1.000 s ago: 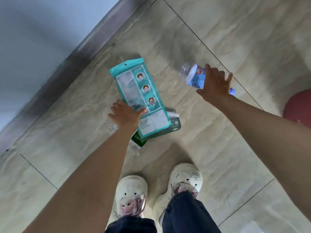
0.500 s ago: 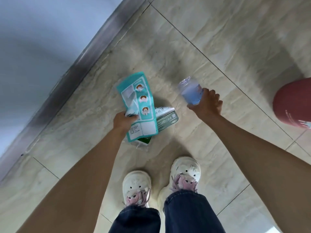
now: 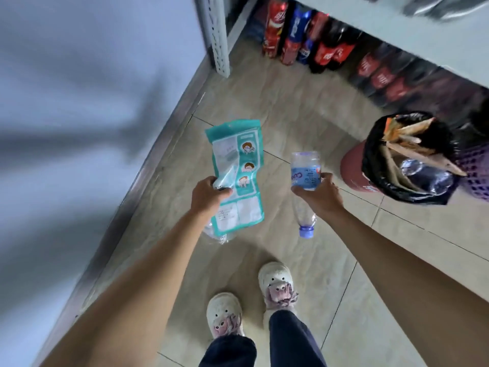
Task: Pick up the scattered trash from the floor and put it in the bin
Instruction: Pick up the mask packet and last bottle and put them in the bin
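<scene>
My left hand [image 3: 207,193] grips a teal and white plastic packet [image 3: 238,170] with small cartoon faces, held up off the floor; some clear crumpled plastic [image 3: 215,234] hangs under the same hand. My right hand [image 3: 317,193] holds a clear plastic bottle [image 3: 304,170] with a blue label, turned cap down, its blue cap [image 3: 306,231] pointing at the floor. The bin [image 3: 375,165], red with a black bag liner, stands to the right of the bottle and holds paper scraps and clear plastic.
A grey wall with a metal skirting [image 3: 148,181] runs along the left. A white shelf post [image 3: 221,49] stands ahead, with rows of cola bottles [image 3: 299,35] under a shelf. A purple basket [image 3: 473,176] sits beside the bin. My white shoes [image 3: 275,284] are on beige tiles.
Both hands have risen from the floor with the packet and the bottle. The view has lifted, so the bin and the shelf of bottles now show. The bottle has turned cap down.
</scene>
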Demonstrator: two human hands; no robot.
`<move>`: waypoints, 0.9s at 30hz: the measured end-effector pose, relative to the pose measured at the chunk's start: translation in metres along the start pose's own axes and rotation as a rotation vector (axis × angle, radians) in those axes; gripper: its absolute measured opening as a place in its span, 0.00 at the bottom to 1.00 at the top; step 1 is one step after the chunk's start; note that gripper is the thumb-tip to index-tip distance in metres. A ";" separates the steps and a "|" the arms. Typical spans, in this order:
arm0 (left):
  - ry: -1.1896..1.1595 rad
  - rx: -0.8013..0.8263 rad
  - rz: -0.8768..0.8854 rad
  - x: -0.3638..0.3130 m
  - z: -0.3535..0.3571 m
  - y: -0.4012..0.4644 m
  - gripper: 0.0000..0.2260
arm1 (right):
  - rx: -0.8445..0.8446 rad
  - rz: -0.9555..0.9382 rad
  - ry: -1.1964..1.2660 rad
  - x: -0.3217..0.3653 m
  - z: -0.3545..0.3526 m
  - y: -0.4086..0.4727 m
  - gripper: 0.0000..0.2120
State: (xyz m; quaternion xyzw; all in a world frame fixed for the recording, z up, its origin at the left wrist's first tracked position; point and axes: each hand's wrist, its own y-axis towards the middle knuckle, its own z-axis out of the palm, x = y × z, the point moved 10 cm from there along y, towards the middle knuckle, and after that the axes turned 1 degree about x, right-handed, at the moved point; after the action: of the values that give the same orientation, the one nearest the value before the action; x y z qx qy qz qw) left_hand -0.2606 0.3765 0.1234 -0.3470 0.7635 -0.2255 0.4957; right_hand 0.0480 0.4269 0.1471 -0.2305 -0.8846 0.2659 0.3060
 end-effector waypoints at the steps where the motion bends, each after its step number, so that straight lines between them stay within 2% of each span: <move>1: 0.014 0.009 0.027 -0.020 0.002 -0.008 0.13 | -0.014 0.020 0.043 -0.002 -0.018 -0.007 0.36; 7: 0.116 0.072 0.137 -0.133 0.035 -0.051 0.13 | -0.061 0.128 0.176 -0.023 -0.121 -0.040 0.36; 15: 0.114 0.206 0.226 -0.248 0.140 -0.104 0.15 | -0.101 0.260 0.504 -0.097 -0.231 -0.031 0.31; 19: 0.036 0.301 0.225 -0.294 0.205 -0.116 0.17 | -0.081 0.343 0.610 -0.143 -0.270 -0.014 0.30; 23: -0.035 0.480 0.229 -0.332 0.269 -0.119 0.11 | -0.085 0.396 0.691 -0.180 -0.302 0.009 0.31; 27: -0.210 0.574 0.166 -0.327 0.322 -0.097 0.11 | -0.104 0.386 0.731 -0.206 -0.309 0.041 0.29</move>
State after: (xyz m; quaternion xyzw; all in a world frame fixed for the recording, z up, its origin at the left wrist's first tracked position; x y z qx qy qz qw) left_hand 0.1513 0.5590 0.2555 -0.1506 0.6391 -0.3537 0.6662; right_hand 0.4088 0.4423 0.2435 -0.4865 -0.6703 0.1741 0.5326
